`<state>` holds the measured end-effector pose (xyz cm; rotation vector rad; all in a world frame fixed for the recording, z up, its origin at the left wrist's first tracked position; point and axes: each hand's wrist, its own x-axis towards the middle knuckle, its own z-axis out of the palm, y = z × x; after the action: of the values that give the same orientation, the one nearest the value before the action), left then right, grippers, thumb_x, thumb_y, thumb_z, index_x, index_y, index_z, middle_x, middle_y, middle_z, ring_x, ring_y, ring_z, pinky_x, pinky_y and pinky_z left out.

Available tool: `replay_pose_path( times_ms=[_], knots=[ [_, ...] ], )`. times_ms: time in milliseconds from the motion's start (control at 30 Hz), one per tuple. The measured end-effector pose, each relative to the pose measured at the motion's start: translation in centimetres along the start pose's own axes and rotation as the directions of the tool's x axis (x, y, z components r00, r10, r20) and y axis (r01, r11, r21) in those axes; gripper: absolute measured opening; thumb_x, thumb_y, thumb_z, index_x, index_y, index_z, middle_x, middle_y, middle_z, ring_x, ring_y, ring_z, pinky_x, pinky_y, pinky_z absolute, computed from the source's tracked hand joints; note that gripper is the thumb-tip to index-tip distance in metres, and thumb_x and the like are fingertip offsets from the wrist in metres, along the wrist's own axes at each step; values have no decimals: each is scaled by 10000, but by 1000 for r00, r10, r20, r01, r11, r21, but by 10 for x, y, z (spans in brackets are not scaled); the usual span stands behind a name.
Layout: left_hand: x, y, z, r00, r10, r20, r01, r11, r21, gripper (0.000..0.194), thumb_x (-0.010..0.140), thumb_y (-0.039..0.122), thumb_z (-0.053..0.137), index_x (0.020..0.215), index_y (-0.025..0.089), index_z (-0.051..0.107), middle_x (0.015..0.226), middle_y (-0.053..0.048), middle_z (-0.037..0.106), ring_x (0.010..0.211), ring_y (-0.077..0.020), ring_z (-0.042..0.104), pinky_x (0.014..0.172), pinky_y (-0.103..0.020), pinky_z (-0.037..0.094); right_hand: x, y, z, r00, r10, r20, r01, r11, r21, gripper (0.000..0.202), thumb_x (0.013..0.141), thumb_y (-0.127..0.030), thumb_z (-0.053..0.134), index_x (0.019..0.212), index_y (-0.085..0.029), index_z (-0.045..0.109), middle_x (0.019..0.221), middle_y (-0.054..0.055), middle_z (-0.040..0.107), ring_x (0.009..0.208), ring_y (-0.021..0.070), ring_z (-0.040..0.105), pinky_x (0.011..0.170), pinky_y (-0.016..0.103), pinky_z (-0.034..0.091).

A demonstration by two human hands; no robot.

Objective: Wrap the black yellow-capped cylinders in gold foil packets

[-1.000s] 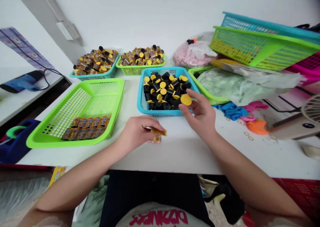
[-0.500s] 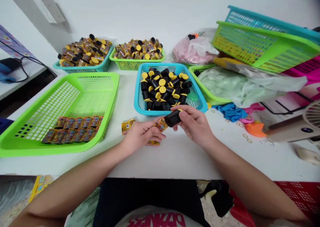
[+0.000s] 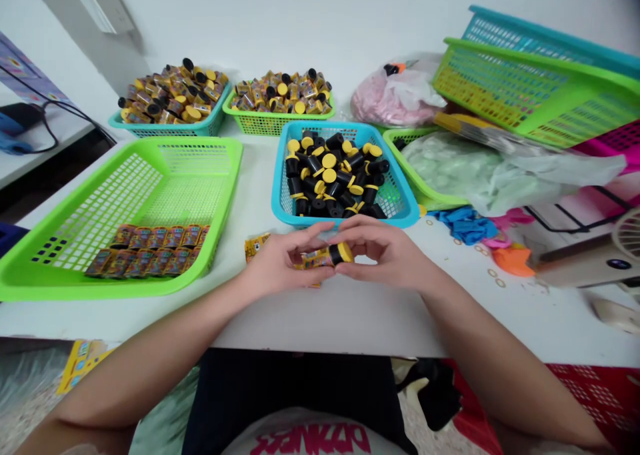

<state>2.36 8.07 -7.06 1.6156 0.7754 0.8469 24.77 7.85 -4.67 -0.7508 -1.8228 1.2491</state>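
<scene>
Between my hands, just in front of the blue basket, lies a small black canister with a yellow lid (image 3: 345,253), a colourful printed sleeve (image 3: 316,258) around most of its body. My left hand (image 3: 277,261) is closed on the sleeved end, with thumb below and fingers above. At the lidded end, my right hand (image 3: 393,255) grips the canister with thumb and fingers. A loose printed piece (image 3: 255,245) rests on the table by my left wrist, and another shows partly under the hands. The blue basket (image 3: 345,222) holds many black canisters with yellow lids.
A large green basket (image 3: 227,195) at left holds two rows of printed pieces (image 3: 165,248). Behind stand two baskets heaped with sleeved canisters (image 3: 173,95). Bagged goods (image 3: 450,165), stacked baskets (image 3: 530,95), balloon-like scraps (image 3: 465,225) and a fan (image 3: 590,255) crowd the right side.
The canister has turned so its yellow lid faces right and toward me. The sleeve now covers most of its black body. My hands have come closer together.
</scene>
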Motion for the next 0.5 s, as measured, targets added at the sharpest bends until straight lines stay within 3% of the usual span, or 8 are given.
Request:
replay_pose_path(
  times_ms=[100, 200, 367, 500],
  knots=[
    [-2, -3, -2, 995, 41, 87, -38, 999, -29, 795, 802, 285, 761, 1514, 255, 408, 1188, -74, 730, 927, -204, 727, 812, -341, 631, -2, 3, 2, 994, 104, 47, -107, 992, 74, 385, 781, -240, 779, 1160, -243, 709, 1067, 57, 639, 794, 126, 637, 737, 318, 596],
    [-3, -7, -3, 991, 97, 95, -106, 990, 94, 803, 843, 313, 725, 1545, 279, 337, 1110, -36, 757, 793, -152, 721, 749, -288, 630, -2, 5, 3, 980, 200, -11, -197, 971, 133, 374, 727, -256, 825, 1081, -197, 721, 876, 36, 694, 738, 137, 649, 708, 317, 589],
    [-5, -5, 0, 949, 313, 42, -304, 869, 390, 541, 854, 333, 703, 1368, 219, 579, 1127, -40, 756, 686, -109, 690, 693, -198, 587, 1, 4, 1, 961, 274, -43, -261, 946, 192, 354, 651, -253, 866, 975, -171, 748, 713, 13, 686, 628, 123, 635, 574, 254, 555],
    [-7, 1, 2, 971, 238, 38, -228, 859, 459, 528, 863, 377, 681, 1357, 213, 591, 1086, -29, 767, 676, -105, 684, 679, -173, 570, 2, 0, 4, 946, 320, -49, -304, 930, 207, 333, 634, -273, 876, 929, -168, 762, 644, -4, 675, 537, 109, 621, 491, 229, 521]
  ],
)
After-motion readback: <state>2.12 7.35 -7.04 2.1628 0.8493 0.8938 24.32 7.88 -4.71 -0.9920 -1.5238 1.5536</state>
